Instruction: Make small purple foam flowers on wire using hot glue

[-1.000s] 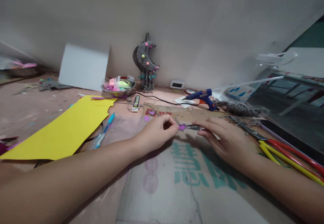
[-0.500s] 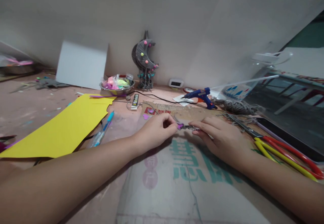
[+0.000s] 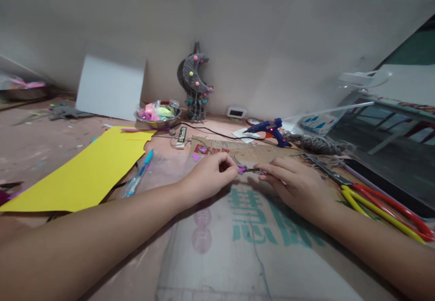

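Observation:
Over the cardboard sheet point(image 3: 224, 255), my left hand point(image 3: 217, 172) pinches a small purple piece point(image 3: 242, 170) between thumb and fingertips. A thin dark grey strand or strip point(image 3: 251, 170) runs from that piece to the right. Its other end lies under the fingers of my right hand point(image 3: 295, 181), which are closed on it; its exact kind is too small to tell. Two small purple heart-like cutouts point(image 3: 196, 157) lie on the cardboard just beyond my left hand.
A blue glue gun point(image 3: 268, 128) stands behind my right hand, near grey yarn point(image 3: 312, 143). Red-and-yellow-handled scissors point(image 3: 384, 206) and a phone point(image 3: 390, 185) lie right. Yellow paper point(image 3: 88, 169) and a blue pen point(image 3: 141, 172) lie left. A decorated grey moon point(image 3: 193, 74) stands behind.
A small red light now shows on the glue gun. Both hands stay almost where they were.

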The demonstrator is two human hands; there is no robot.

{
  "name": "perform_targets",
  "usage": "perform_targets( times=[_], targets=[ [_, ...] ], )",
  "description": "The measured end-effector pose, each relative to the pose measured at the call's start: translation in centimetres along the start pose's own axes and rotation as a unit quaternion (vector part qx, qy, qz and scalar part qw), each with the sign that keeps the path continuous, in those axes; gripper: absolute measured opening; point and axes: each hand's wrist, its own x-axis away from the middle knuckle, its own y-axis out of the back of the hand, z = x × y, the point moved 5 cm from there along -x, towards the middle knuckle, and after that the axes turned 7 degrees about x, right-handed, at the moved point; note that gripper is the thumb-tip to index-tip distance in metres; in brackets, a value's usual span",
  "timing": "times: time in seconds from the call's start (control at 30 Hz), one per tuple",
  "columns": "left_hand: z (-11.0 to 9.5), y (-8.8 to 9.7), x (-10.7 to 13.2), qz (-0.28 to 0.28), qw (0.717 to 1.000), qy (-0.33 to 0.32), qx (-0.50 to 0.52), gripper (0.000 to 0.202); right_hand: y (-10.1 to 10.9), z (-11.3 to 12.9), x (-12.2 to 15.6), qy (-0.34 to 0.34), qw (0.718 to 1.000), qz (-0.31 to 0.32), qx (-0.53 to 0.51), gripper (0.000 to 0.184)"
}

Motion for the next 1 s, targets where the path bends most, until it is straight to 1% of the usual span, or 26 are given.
perform_targets(
  times=[0.07, 0.13, 0.2, 0.27, 0.33, 0.4, 0.5, 0.57, 0.6, 0.67, 0.73, 0.8, 0.83, 0.9, 0.97, 1.0],
  targets=[
    [-0.1, 0.0, 0.0, 0.002, 1.000, -0.004, 0.001, 0.015, 0.2, -0.3, -0.1, -0.038, 0.998, -0.003, -0.048, 0.022],
    [-0.2, 0.0, 0.0, 0.001, 1.000, -0.009, 0.007, 0.015, 0.6, -0.9, -0.4, -0.119, 0.986, -0.014, -0.116, 0.023],
    [-0.3, 0.0, -0.1, -0.002, 1.000, -0.009, 0.018, 0.016, 0.7, -1.4, -0.8, -0.209, 0.960, -0.003, -0.185, 0.027],
    [-0.3, -0.1, -0.1, 0.000, 1.000, -0.003, 0.023, 0.018, 0.3, -1.3, -1.1, -0.263, 0.928, 0.047, -0.259, 0.030],
    [-0.4, 0.0, -0.1, 0.000, 1.000, -0.009, 0.022, 0.018, -0.6, -0.6, -1.3, -0.276, 0.896, 0.102, -0.333, 0.030],
    [-0.5, 0.0, -0.1, -0.002, 1.000, -0.015, 0.018, 0.020, -1.4, 0.0, -1.4, -0.283, 0.870, 0.126, -0.382, 0.029],
    [-0.5, -0.1, -0.1, 0.007, 1.000, -0.020, 0.020, 0.021, -2.3, 0.4, -1.3, -0.295, 0.857, 0.128, -0.401, 0.030],
    [-0.4, -0.1, -0.1, 0.004, 0.999, -0.022, 0.027, 0.020, -2.3, 0.4, -1.4, -0.295, 0.864, 0.120, -0.389, 0.030],
    [-0.4, 0.0, -0.1, -0.002, 0.999, -0.022, 0.033, 0.020, -2.0, 0.3, -1.5, -0.293, 0.876, 0.113, -0.367, 0.029],
    [-0.2, 0.2, -0.2, -0.016, 0.999, -0.020, 0.048, 0.023, -1.2, 0.0, -2.0, -0.279, 0.910, 0.084, -0.295, 0.022],
    [-0.1, 0.1, -0.2, -0.013, 0.998, -0.020, 0.060, 0.026, -0.1, 0.0, -2.7, -0.235, 0.947, 0.045, -0.213, 0.013],
    [0.0, -0.1, -0.4, 0.006, 0.997, -0.024, 0.076, 0.029, 0.6, 0.6, -3.4, -0.162, 0.976, 0.013, -0.146, 0.009],
    [0.0, -0.2, -0.5, 0.017, 0.996, -0.025, 0.090, 0.031, 0.7, 1.1, -3.7, -0.120, 0.986, 0.003, -0.115, 0.009],
    [0.1, -0.3, -0.6, 0.034, 0.991, -0.024, 0.124, 0.033, 0.5, 2.1, -4.1, -0.051, 0.997, -0.002, -0.064, 0.010],
    [0.2, -0.3, -0.8, 0.032, 0.987, -0.018, 0.158, 0.034, 0.1, 2.9, -4.3, -0.018, 0.999, 0.004, -0.047, 0.011],
    [0.3, -0.2, -0.9, 0.026, 0.985, -0.015, 0.172, 0.032, 0.0, 3.0, -4.4, -0.015, 0.998, 0.010, -0.055, 0.012]
  ],
)
